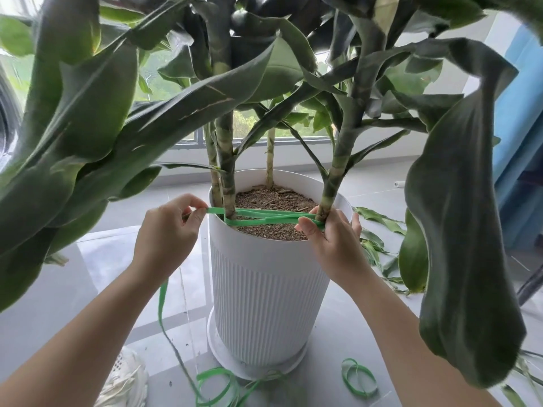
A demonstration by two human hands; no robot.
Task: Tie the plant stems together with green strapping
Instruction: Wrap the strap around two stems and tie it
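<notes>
Grey tiled floor [88,274] below a window [252,120] (cut leaves [379,221] lie scattered). The left grip [167,230] pinches the green strapping [264,215]; the right grip [335,239] pinches it at a stem [330,183].

Home room: tiled floor [88,259], window [258,124], potted plant [264,274]

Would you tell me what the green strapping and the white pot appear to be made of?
The green strapping looks like thin, flat plastic tape with a slight sheen: it twists and lies in limp coils on the floor. The white pot seems moulded plastic, matte, judging by its fine, even vertical ribs and smooth rim; ceramic cannot be ruled out.
</notes>
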